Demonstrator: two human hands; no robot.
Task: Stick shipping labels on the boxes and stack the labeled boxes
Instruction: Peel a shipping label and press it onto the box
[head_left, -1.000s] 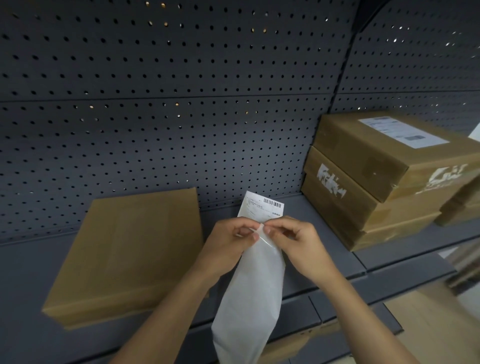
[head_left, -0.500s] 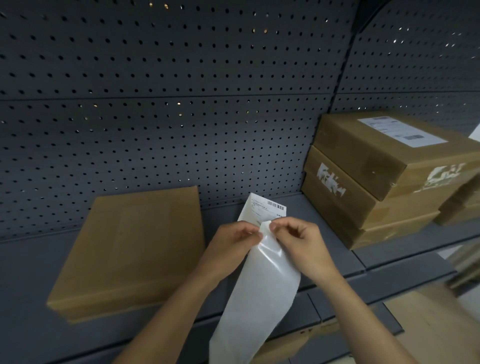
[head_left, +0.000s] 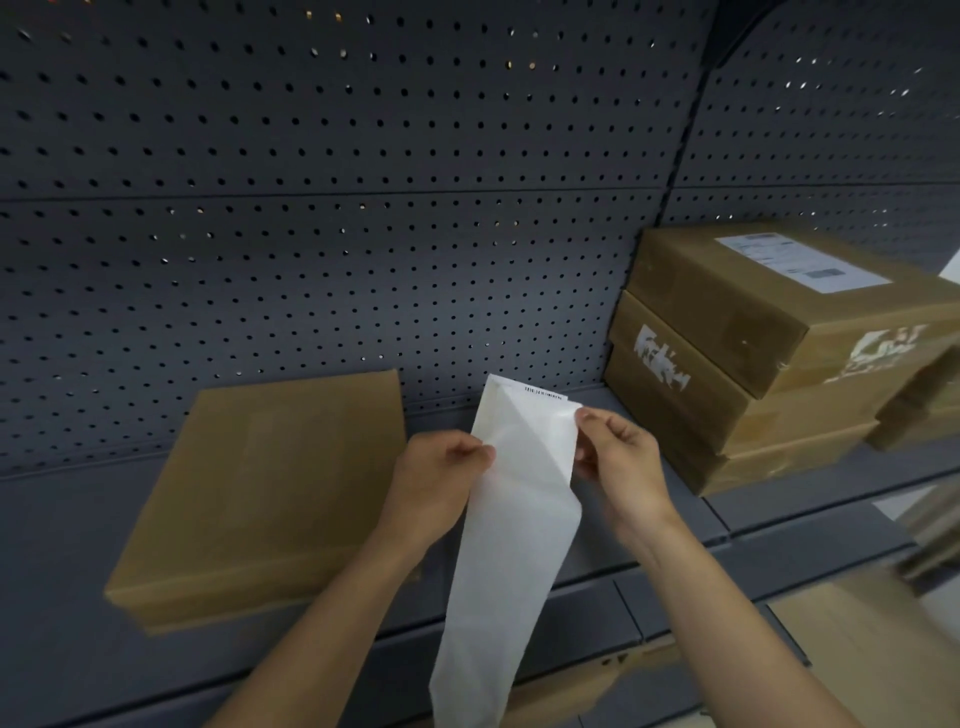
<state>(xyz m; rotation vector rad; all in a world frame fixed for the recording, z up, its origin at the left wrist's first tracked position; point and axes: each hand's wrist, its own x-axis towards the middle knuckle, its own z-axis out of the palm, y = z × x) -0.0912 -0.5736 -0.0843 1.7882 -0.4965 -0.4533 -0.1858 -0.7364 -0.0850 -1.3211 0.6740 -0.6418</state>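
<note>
1. Head view: fingers of the left hand (head_left: 439, 480) pinch the left edge of a long white label strip (head_left: 511, 545); its thumb and forefinger are pressed together on the paper.
2. Fingertips of the right hand (head_left: 621, 462) pinch the strip's upper right corner, where a printed white shipping label (head_left: 540, 397) with a barcode is peeling away behind the backing.
3. The strip hangs down between both wrists, held in the air in front of a dark grey metal shelf (head_left: 62, 519).
4. A flat, unlabeled brown cardboard box (head_left: 270, 493) lies on the shelf, left of the hands.
5. A stack of brown cardboard boxes (head_left: 753, 374) stands to the right, with a label on top.
</note>
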